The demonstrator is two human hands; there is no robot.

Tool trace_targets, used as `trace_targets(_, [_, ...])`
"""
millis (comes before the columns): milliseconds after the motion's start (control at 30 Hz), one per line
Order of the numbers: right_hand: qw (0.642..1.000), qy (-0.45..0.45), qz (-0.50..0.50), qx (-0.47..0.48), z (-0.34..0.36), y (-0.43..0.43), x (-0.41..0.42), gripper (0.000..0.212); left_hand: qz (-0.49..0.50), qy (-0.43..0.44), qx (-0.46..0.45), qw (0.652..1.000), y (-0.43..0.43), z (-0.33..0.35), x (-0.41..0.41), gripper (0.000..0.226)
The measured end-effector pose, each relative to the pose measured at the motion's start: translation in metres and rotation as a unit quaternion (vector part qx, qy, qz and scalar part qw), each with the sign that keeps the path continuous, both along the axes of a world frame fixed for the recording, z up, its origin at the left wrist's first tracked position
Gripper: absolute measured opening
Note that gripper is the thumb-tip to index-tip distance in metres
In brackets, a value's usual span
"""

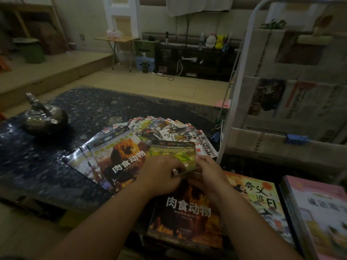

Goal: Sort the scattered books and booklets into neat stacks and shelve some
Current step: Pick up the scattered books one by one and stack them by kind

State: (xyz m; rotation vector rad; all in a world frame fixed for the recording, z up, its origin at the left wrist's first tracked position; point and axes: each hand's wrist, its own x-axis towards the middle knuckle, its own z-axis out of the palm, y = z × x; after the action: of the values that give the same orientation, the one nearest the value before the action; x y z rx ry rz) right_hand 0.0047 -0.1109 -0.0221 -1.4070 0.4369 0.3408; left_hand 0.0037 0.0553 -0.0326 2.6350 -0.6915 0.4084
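Head view: we log left hand [161, 175] and right hand [211, 175] pinching the near edge of a glossy green booklet [174, 152]. It extends away from them; the orange-covered book stack [187, 216] lies beneath both wrists.

Dim room with a light wooden plank floor [131, 79] — a raised wooden platform [56, 70] steps up along the left. Against the pale far wall [88, 19] stand a small folding table with a light top [116, 39] and a low black cabinet [197, 59], with a white cloth [199, 5] hanging above it. Nearest is a dark speckled bench [93, 109].
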Motion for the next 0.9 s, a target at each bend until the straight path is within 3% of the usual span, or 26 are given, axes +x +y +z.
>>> trace_targets(67, [0.999,0.004,-0.005,-0.037,0.003,-0.004,-0.001,0.017,-0.029,0.005,0.022,0.999,-0.008,-0.004,-0.001,0.04])
trace_targets(133, [0.992,0.012,0.008,-0.127,0.001,-0.009,-0.001,0.024,-0.044,0.034,0.052,0.997,-0.011,-0.004,-0.003,0.061])
trace_targets(200, [0.981,0.014,0.026,-0.193,0.0,-0.011,-0.001,0.026,-0.008,0.071,0.031,0.997,-0.012,-0.001,-0.006,0.069])
trace_targets(367, [0.943,-0.02,0.094,-0.318,0.0,-0.017,0.002,0.021,0.23,0.147,-0.021,0.962,0.005,-0.007,0.009,0.029])
trace_targets(500, [0.875,-0.021,0.22,-0.431,0.003,-0.019,-0.001,0.026,0.281,0.24,-0.043,0.928,0.015,-0.016,0.015,0.022])
trace_targets(600, [0.828,-0.016,0.286,-0.482,0.001,-0.015,-0.005,0.05,0.292,0.278,-0.112,0.908,0.017,-0.02,0.018,0.025])
trace_targets(733, [0.752,-0.081,0.259,-0.601,-0.007,-0.01,-0.006,0.065,0.29,0.314,-0.183,0.885,0.017,-0.014,0.02,0.048])
trace_targets(833, [0.75,-0.134,0.3,-0.575,-0.012,-0.004,-0.01,0.084,0.275,0.359,-0.144,0.88,0.017,-0.005,0.018,0.073])
trace_targets(900, [0.741,-0.139,0.344,-0.559,-0.015,0.001,-0.013,0.098,0.264,0.386,-0.117,0.876,0.017,0.0,0.016,0.071])
